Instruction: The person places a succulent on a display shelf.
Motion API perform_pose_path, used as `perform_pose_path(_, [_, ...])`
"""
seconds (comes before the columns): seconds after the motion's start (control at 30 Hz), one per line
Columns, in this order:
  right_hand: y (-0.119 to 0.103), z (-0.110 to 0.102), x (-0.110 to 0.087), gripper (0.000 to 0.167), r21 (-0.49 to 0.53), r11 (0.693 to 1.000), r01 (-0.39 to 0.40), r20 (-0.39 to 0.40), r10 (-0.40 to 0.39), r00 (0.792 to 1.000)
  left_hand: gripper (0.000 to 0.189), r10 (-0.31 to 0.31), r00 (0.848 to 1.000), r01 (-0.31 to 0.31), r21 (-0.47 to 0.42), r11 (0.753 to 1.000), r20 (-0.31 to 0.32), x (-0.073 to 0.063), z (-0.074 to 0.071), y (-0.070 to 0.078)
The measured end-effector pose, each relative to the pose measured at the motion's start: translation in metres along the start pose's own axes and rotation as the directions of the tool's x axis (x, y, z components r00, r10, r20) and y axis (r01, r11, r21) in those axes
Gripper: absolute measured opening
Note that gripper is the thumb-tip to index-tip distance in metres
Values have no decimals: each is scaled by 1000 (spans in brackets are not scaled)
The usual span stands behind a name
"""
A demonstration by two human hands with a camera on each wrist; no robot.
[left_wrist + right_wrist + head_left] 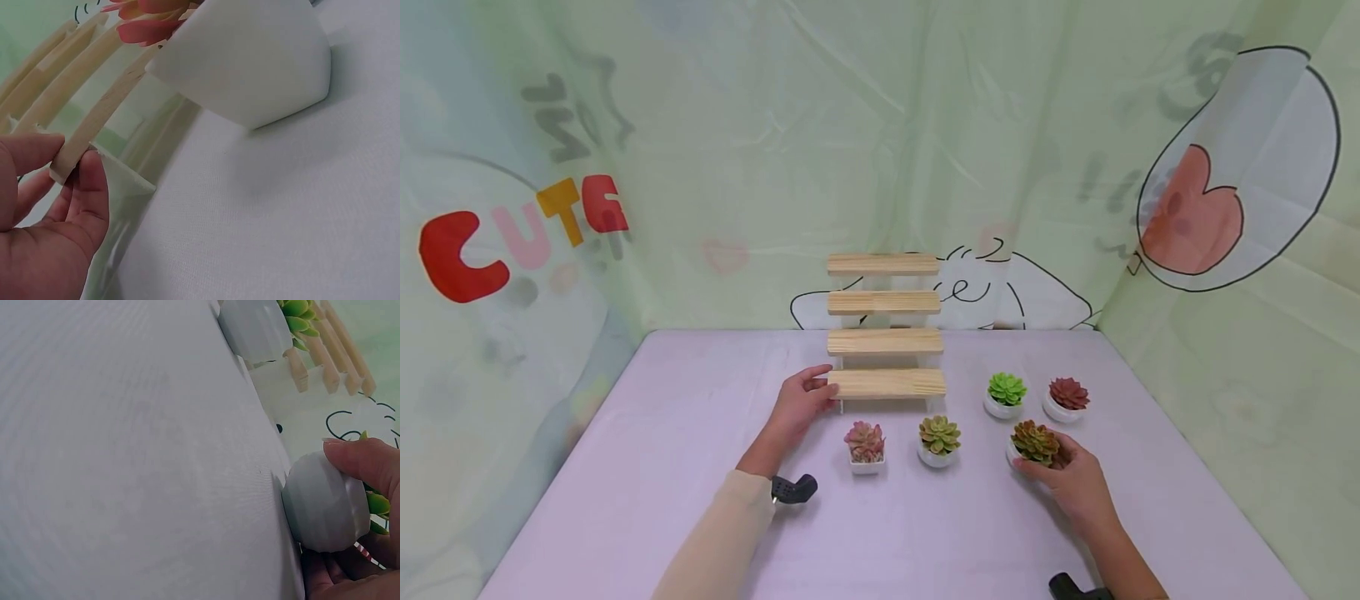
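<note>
A tiered stand (pixel 886 383) with wooden shelves and clear supports stands at the back middle of the table. My left hand (pixel 801 404) pinches the left end of its lowest shelf (pixel 103 109) between thumb and fingers. At the right, my right hand (pixel 1078 483) grips a succulent with reddish-green leaves (pixel 1034 442) by its round white pot (pixel 325 503), thumb on one side and fingers on the other. The pot is low at the tabletop. In front of the stand sits a pink succulent (pixel 865 442) in a square white pot (pixel 250 62).
A pale green succulent (pixel 939 439) in a round white pot stands between the hands. Farther back right are a bright green succulent (pixel 1006 392) and a dark red one (pixel 1067 396). Printed curtains (pixel 760 167) enclose the lilac-covered table (pixel 887 542) at the back and sides.
</note>
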State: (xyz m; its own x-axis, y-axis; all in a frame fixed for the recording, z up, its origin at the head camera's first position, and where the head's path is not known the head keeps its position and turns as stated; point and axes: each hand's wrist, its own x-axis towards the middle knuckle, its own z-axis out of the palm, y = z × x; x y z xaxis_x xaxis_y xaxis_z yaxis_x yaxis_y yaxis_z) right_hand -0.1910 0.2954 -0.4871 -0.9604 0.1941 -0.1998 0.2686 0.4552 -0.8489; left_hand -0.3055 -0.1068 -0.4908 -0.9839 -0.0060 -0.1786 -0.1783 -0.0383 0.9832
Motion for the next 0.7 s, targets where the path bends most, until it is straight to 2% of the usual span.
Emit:
perform_pose_path(0.27, [4,2,0,92,-19,1000,14,-32,-14,999,51,-12,1000,12,-5,1000,0,0,-1,0])
perform_pose_path(0.57, [1,4,0,88,50,997,50,-54,-47,997,50,-29,1000,29,-27,999,0,1,-2,0])
perform_pose_path(0.7, [-2,5,0,86,38,998,44,-53,-42,998,49,-25,1000,25,-28,999,4,4,-2,0])
